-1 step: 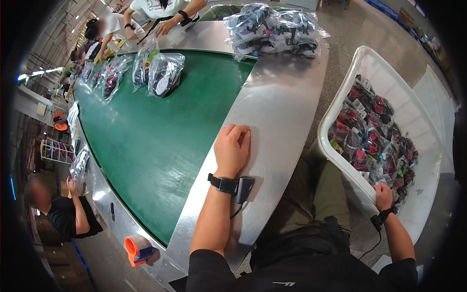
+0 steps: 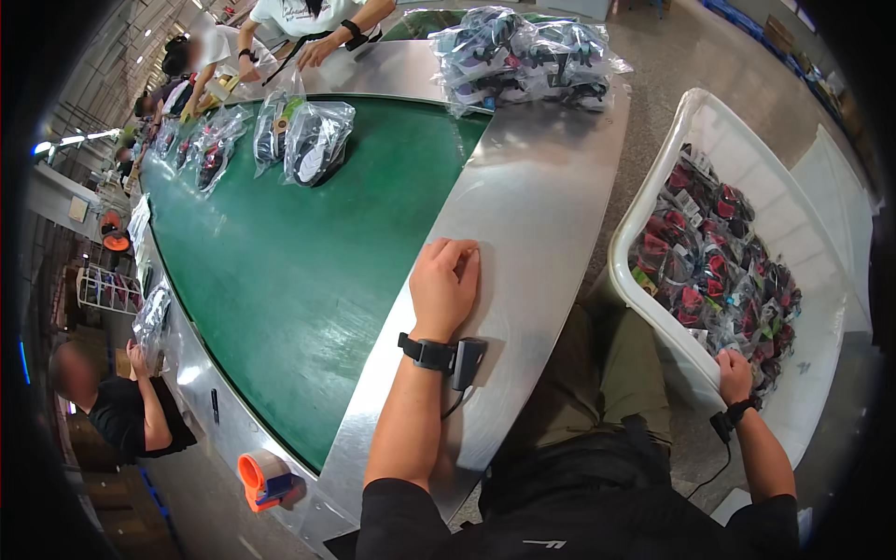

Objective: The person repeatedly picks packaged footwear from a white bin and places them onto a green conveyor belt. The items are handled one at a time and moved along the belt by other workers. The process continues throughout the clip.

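My left hand (image 2: 445, 285) rests on the bare metal border (image 2: 523, 219) beside a green conveyor belt (image 2: 308, 252). Its fingers are curled in, and nothing shows in them. Lower right, my right hand (image 2: 735, 375) is closed over the near rim of a large white plastic bin (image 2: 644, 303). Inside lie many red and black shoes in clear bags (image 2: 709, 252), heaped together. Several more bagged shoes (image 2: 319, 145) sit on the belt toward its far left end.
Bagged purple and grey shoes (image 2: 523, 56) are stacked at the border's far end. An orange and blue tape dispenser (image 2: 266, 481) and a black pen (image 2: 215, 406) lie at left. Co-workers stand at the far side (image 2: 313, 28) and at the left (image 2: 131, 411).
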`<move>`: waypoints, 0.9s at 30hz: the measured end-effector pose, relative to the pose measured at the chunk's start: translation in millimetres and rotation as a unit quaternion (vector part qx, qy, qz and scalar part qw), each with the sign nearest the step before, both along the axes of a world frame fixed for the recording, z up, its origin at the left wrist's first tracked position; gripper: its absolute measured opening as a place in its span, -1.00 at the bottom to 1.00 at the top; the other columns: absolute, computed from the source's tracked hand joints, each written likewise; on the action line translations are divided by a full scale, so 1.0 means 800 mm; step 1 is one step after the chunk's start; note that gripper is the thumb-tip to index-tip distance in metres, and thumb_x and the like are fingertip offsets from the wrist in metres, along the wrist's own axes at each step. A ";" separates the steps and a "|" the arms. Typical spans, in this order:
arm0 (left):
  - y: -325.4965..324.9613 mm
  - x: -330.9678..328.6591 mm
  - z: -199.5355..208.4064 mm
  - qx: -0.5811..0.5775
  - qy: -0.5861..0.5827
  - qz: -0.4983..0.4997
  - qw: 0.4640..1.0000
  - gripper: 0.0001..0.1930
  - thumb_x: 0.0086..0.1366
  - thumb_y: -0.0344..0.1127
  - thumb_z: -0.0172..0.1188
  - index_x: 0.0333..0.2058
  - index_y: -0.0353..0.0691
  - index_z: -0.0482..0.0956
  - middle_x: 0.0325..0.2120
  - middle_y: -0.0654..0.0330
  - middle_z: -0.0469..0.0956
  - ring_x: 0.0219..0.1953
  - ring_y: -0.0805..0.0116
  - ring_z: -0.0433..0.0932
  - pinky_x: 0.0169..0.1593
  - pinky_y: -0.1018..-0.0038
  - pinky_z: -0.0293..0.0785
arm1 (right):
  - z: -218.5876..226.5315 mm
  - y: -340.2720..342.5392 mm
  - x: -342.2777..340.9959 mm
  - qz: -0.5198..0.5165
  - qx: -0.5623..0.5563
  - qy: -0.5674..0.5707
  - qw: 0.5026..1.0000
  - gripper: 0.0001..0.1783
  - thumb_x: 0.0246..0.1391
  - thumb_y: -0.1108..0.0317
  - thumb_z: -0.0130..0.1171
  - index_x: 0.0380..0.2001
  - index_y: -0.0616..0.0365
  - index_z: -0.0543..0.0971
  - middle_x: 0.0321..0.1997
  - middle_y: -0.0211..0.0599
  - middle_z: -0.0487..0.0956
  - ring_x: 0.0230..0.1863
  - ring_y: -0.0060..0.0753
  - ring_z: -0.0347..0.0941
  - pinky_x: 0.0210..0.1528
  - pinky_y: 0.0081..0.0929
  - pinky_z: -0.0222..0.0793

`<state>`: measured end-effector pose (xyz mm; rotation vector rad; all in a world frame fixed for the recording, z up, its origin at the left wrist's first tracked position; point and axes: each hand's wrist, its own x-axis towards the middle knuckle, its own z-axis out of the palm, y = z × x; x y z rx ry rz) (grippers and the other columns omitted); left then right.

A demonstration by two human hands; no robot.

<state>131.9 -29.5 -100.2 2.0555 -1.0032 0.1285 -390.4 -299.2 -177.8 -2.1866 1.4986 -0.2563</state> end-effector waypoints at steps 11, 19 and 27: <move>0.011 0.010 -0.001 -0.289 0.469 -0.001 0.835 -0.77 0.46 -0.30 0.23 -0.03 -0.30 0.67 -0.34 0.33 0.61 -0.32 0.54 0.50 -0.20 0.58 0.44 | -0.004 -0.001 -0.003 0.006 -0.024 0.001 1.000 -0.56 0.34 0.10 0.08 -0.41 0.27 0.66 -0.49 0.03 0.61 -0.43 0.03 0.56 -0.32 -0.16 0.37; 0.011 -0.008 0.008 -0.436 0.717 -0.079 0.539 -0.64 0.51 -0.18 0.11 0.11 -0.32 0.51 -0.32 0.23 0.53 -0.24 0.34 0.49 -0.10 0.40 0.50 | -0.004 0.002 -0.002 0.011 -0.039 -0.007 0.999 -0.55 0.33 0.08 0.08 -0.45 0.25 0.62 -0.49 0.07 0.57 -0.42 0.14 0.54 -0.34 -0.08 0.34; -0.009 -0.020 -0.006 -0.315 0.600 -0.095 0.730 -0.73 0.46 -0.42 0.19 0.08 -0.34 0.52 -0.31 0.19 0.59 -0.33 0.43 0.54 -0.18 0.43 0.56 | -0.021 -0.009 -0.016 0.034 -0.037 -0.007 0.999 -0.56 0.34 0.12 0.05 -0.49 0.30 0.51 -0.51 0.12 0.49 -0.44 0.17 0.45 -0.35 -0.03 0.26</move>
